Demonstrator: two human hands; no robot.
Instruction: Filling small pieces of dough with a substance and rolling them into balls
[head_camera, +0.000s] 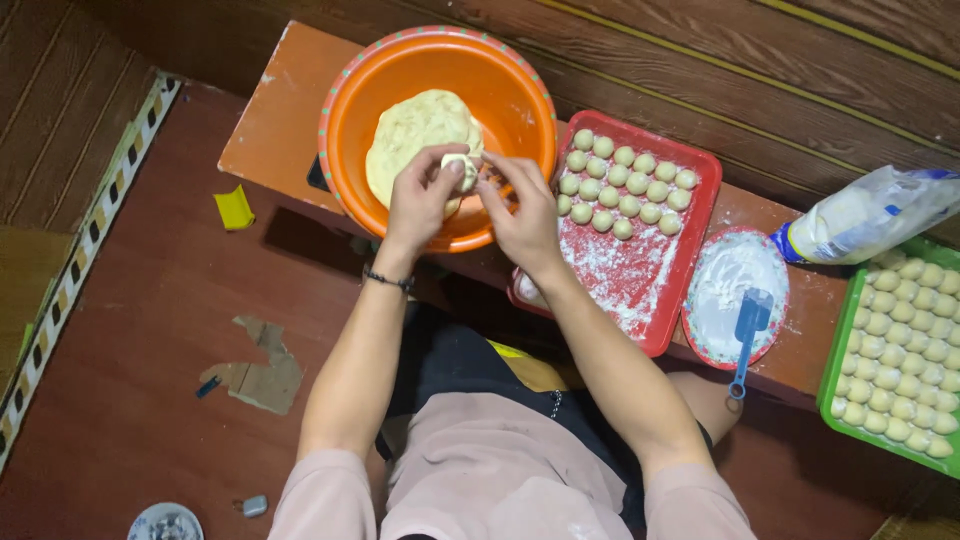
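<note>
A big lump of pale dough (415, 135) lies in an orange bowl (500, 90) on a low wooden bench (275, 120). My left hand (420, 200) pinches a small piece of dough (460, 168) over the bowl's near side. My right hand (520, 210) is right beside it, fingertips touching the same piece. A dark bracelet circles my left wrist.
A red tray (640, 270) dusted with flour holds several dough balls right of the bowl. Further right stand a plate of flour (725, 275) with a blue scoop (748, 330), a flour bag (870, 215) and a green tray (835, 360) full of balls. Scraps lie on the red floor.
</note>
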